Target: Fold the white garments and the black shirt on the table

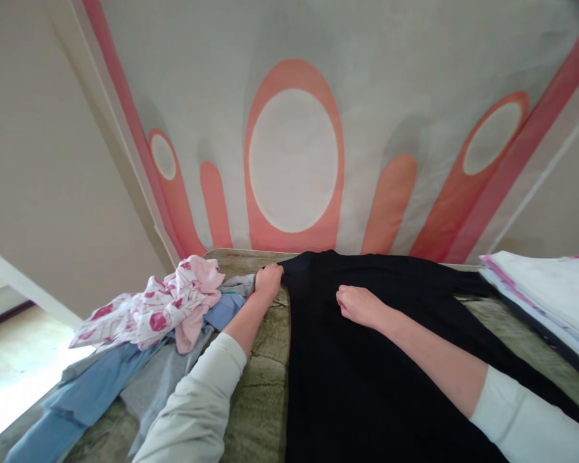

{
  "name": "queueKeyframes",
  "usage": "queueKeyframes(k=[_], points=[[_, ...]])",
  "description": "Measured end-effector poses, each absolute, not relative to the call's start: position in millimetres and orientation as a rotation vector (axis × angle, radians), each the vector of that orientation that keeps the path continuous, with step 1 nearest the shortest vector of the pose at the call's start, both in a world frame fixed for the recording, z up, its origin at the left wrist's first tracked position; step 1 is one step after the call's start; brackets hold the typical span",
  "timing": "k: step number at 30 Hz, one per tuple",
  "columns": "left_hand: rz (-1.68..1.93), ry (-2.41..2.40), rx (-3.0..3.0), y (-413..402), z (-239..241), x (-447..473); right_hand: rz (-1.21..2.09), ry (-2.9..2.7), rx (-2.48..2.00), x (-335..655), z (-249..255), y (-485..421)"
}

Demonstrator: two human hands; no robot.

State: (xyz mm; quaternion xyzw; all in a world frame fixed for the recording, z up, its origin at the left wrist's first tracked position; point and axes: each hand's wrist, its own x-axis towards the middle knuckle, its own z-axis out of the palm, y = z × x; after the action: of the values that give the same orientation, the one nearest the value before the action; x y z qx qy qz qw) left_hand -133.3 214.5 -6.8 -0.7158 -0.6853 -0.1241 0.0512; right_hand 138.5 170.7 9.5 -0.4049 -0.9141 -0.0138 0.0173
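Note:
A black shirt (pixel 367 373) lies spread over the wooden-patterned table, its neckline toward the wall and its sleeves out to both sides. At the end of its left-hand sleeve, my left hand (pixel 269 281) is closed with the fingers curled round the fabric. My right hand (pixel 361 305) is over the upper chest of the shirt, fingers folded into a fist. Whether any cloth is pinched inside that fist is hidden. The lower part of the shirt runs out of view at the bottom.
Left of my left arm sits a loose heap: a pink-and-white printed garment (pixel 152 312), blue cloth (pixel 89 392) and grey cloth (pixel 161 379). A stack of folded clothes (pixel 550 289) stands at the right edge. Behind the table (pixel 265 366) rises a wall with pink shapes (pixel 294 161).

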Motion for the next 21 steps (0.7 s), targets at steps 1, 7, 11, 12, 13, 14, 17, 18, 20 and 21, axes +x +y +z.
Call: queueKeyframes(k=[1, 7, 11, 12, 13, 14, 17, 18, 20, 21], points=[[-0.415, -2.108, -2.17, 218, -6, -133, -0.028, -2.823, -1.257, 141, 9, 173], [-0.753, -2.305, -2.063, 213, -5, -131, 0.069, -2.693, -1.211, 158, -3, 185], [-0.987, -2.55, -2.087, 185, -10, -130, 0.057, -2.639, -1.203, 163, -13, 185], [-1.038, -2.635, -2.124, 178, -11, -130, 0.034, -2.625, -1.211, 163, -14, 184], [-1.091, -2.725, -2.163, 172, -12, -130, 0.004, -2.609, -1.221, 162, -16, 183], [-1.15, -2.811, -2.2, 166, -13, -130, -0.027, -2.592, -1.231, 162, -17, 182], [-1.371, -2.997, -2.271, 158, -13, -132, -0.094, -2.545, -1.239, 160, -19, 178], [-1.453, -3.03, -2.282, 158, -12, -132, -0.102, -2.535, -1.234, 160, -20, 177], [-1.622, -3.059, -2.293, 162, -11, -133, -0.107, -2.516, -1.219, 160, -21, 176], [-1.701, -3.058, -2.296, 166, -11, -133, -0.111, -2.504, -1.213, 161, -21, 175]])
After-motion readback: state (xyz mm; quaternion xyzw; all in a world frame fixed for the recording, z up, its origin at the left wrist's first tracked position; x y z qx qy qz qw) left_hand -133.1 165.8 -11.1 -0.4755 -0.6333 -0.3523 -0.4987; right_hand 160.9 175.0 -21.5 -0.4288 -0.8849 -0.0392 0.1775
